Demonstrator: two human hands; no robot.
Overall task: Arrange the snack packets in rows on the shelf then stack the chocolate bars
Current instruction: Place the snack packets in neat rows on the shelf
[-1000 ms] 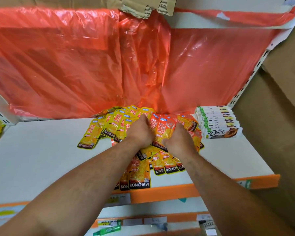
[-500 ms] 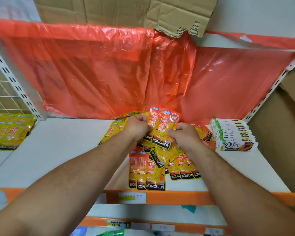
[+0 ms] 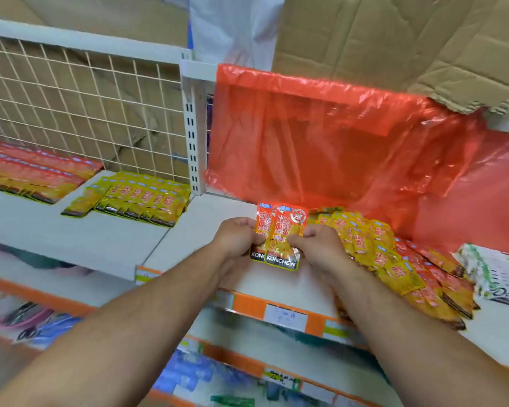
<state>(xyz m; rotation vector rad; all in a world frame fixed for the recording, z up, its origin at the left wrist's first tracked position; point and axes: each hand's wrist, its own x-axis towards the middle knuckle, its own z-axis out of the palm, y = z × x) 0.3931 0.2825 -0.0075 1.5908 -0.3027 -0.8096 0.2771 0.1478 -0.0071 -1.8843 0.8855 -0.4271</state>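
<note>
KONCHEW, there it is, white letters on the black band at the foot of the front one of the orange snack packets [image 3: 281,230] held up; the one behind shows only KONC. Big characters above it, not legible to me. Far right, Dove, blurred, on the chocolate bars [image 3: 495,277]. The shelf-edge price label [image 3: 285,317] carries handwriting, unreadable.

A translucent red plastic sheet [image 3: 335,136] hangs ahead of me at the far right, crumpled toward its right end. Just left of it stands a white slotted upright [image 3: 192,136], and further left a white wire mesh panel [image 3: 80,107] with brown cardboard [image 3: 124,133] behind it. A torn cardboard flap [image 3: 394,39] sits above the sheet, beside a white plastic bag [image 3: 235,27]. Near me runs an orange price rail [image 3: 247,306] carrying a white label [image 3: 285,313]; below it lie blurred blue packages [image 3: 188,374].
</note>
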